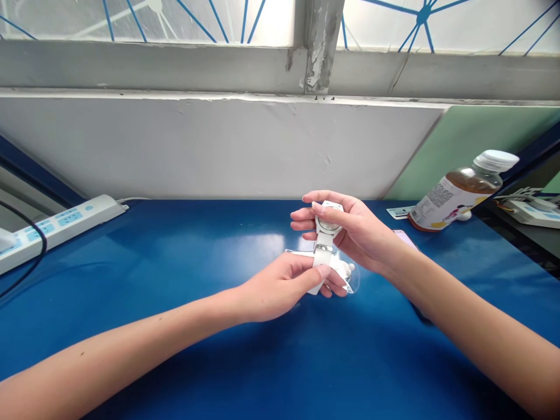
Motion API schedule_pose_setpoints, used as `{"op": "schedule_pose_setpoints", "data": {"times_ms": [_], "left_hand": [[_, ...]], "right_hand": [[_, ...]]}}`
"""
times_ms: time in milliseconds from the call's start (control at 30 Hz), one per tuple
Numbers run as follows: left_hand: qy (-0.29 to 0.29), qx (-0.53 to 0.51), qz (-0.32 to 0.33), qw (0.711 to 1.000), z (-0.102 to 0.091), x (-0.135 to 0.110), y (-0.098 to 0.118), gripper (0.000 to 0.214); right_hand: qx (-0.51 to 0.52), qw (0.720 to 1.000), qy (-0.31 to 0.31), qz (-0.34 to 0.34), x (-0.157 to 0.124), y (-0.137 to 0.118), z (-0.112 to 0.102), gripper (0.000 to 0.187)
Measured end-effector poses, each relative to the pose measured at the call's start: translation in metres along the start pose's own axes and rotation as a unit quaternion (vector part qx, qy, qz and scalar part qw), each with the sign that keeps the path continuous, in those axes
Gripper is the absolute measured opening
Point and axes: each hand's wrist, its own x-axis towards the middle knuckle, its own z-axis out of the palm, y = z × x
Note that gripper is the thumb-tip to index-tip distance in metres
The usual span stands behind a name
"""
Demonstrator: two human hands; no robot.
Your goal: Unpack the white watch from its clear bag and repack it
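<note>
A white wristwatch (324,246) with a round dial and a buckled strap is held between both hands above the blue table. My left hand (286,286) pinches the lower strap between thumb and fingers. Higher up, my right hand (356,230) grips the watch case, its thumb lying over the dial and its fingers behind. Below and behind the watch lies a clear plastic packet (351,279) with something white in it, partly hidden by my hands.
To the right, a capped drink bottle (455,192) stands beside a small card (399,212). A phone (406,238) lies partly under my right forearm. At the left is a white power strip (65,224) with a black cable (42,248). A wall and window close off the back.
</note>
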Motion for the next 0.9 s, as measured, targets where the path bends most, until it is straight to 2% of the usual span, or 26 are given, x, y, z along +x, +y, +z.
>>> {"op": "schedule_pose_setpoints", "data": {"times_ms": [167,333,500,900], "left_hand": [[-0.003,-0.040,0.001,0.999,0.000,0.000,-0.003,0.040],[-0.018,-0.115,-0.015,0.993,0.002,-0.001,-0.003,0.041],[-0.001,-0.182,-0.021,0.983,0.004,0.000,-0.001,0.039],[0.010,-0.268,-0.100,0.958,0.000,0.006,-0.009,0.036]], "right_hand": [[0.020,1.000,-0.012,0.001,0.001,0.000,-0.002,0.015],[0.073,0.994,-0.075,0.012,-0.001,0.002,-0.001,0.021],[0.086,0.989,-0.113,0.034,0.000,0.005,0.000,0.022],[0.070,0.993,-0.082,0.045,0.003,0.010,0.000,0.026]]}}
